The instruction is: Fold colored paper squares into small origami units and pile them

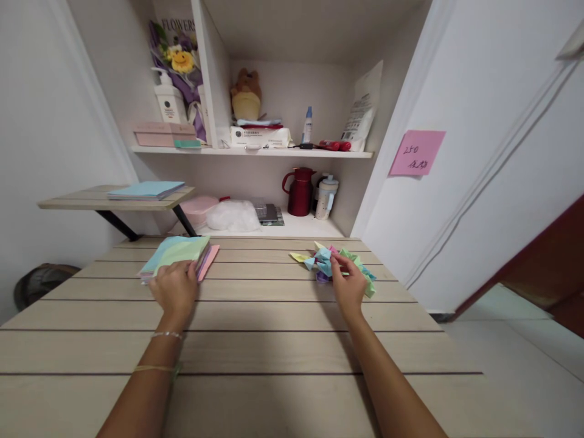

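My left hand (174, 288) rests on the near edge of a stack of coloured paper sheets (179, 252) on the wooden table (255, 340), fingers curled onto the top light-green sheet. My right hand (347, 283) reaches to a pile of folded paper figures (337, 263) in blue, green, yellow and pink at the table's far right. Its fingertips pinch one folded piece at the pile's near side.
Behind the table are wall shelves holding a red jug (300, 191), a cup (326, 196), a plush toy (246, 94), bottles and boxes. A small raised shelf (91, 199) at left carries more paper. A pink note (417, 152) sticks on the right wall.
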Action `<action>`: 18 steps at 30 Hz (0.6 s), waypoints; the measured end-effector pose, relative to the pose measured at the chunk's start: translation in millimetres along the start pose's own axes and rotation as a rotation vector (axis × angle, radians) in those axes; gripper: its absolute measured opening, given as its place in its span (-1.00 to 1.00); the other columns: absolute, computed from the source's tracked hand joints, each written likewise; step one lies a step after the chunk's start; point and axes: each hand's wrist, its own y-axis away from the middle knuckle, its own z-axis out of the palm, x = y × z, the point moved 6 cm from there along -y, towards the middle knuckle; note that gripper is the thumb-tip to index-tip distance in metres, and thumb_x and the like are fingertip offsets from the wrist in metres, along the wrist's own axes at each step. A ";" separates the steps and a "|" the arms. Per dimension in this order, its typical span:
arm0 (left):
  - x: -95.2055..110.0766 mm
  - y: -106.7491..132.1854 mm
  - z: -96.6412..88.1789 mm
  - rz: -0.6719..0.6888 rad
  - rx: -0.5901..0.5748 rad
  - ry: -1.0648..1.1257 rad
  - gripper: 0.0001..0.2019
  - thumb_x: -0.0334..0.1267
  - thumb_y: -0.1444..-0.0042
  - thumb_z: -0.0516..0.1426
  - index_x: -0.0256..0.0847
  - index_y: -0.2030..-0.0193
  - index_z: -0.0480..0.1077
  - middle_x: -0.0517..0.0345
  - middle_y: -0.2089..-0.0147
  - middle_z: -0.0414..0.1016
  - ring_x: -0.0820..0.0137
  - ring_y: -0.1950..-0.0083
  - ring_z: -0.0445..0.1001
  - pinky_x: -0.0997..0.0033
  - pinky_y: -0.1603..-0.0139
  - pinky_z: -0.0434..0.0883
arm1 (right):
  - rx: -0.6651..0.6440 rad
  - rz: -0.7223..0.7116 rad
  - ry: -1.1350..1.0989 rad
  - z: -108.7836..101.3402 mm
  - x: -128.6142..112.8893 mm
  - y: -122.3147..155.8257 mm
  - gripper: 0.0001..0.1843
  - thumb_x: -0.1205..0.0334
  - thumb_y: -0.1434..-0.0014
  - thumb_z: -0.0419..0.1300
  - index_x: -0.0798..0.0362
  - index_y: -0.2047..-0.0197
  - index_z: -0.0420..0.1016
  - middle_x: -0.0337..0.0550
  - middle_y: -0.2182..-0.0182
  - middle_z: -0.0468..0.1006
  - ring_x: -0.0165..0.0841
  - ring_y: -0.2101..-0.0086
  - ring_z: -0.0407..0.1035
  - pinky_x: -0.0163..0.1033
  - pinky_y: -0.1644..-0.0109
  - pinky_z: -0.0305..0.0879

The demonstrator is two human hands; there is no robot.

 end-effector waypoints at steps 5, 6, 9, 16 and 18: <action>20.1 5.8 7.6 0.004 -0.036 0.474 -0.73 -0.17 -0.10 -0.01 -0.26 0.16 0.38 0.08 0.41 0.50 0.31 0.36 0.44 0.36 0.28 0.29 | -0.372 -0.018 -0.180 33.1 -21.5 24.5 -0.47 0.11 -0.04 0.12 0.10 -0.08 0.25 -0.19 0.51 0.49 -0.40 0.55 0.29 -0.30 0.45 0.24; 30.4 9.2 11.6 0.049 -0.102 0.613 -0.74 -0.19 -0.10 -0.01 -0.25 0.14 0.36 0.12 0.43 0.51 0.34 0.37 0.45 0.38 0.28 0.32 | -0.515 -0.010 -0.232 42.7 -25.9 31.9 -0.36 0.13 -0.02 0.15 0.07 -0.17 0.11 -0.20 0.49 0.50 -0.42 0.56 0.29 -0.30 0.47 0.24; 65.1 24.6 17.5 0.262 -0.288 0.873 -0.80 -0.26 -0.08 0.01 -0.20 0.20 0.40 0.06 0.21 0.51 0.34 0.19 0.45 0.37 0.15 0.35 | -0.731 0.018 -0.330 55.8 -33.0 46.0 -0.09 0.19 0.05 0.21 -0.02 -0.27 -0.21 -0.15 0.32 0.52 -0.45 0.55 0.33 -0.29 0.44 0.30; 86.6 44.2 27.1 0.299 -0.476 1.121 -0.84 -0.34 0.05 0.13 -0.17 0.29 0.45 0.05 0.22 0.52 0.32 0.16 0.46 0.30 0.09 0.39 | -0.745 -0.129 -0.199 47.2 -35.4 37.5 -0.09 0.33 0.12 0.23 -0.09 -0.25 -0.11 -0.10 0.12 0.47 -0.42 0.44 0.37 -0.29 0.37 0.36; 86.2 42.9 25.1 0.299 -0.462 1.150 -0.89 -0.32 0.07 0.16 -0.17 0.36 0.48 0.04 0.26 0.52 0.31 0.20 0.47 0.29 0.13 0.40 | -0.815 -0.215 -0.189 48.2 -42.2 39.8 -0.35 0.31 0.07 0.20 -0.09 -0.13 0.21 -0.14 0.15 0.49 -0.38 0.37 0.39 -0.27 0.33 0.36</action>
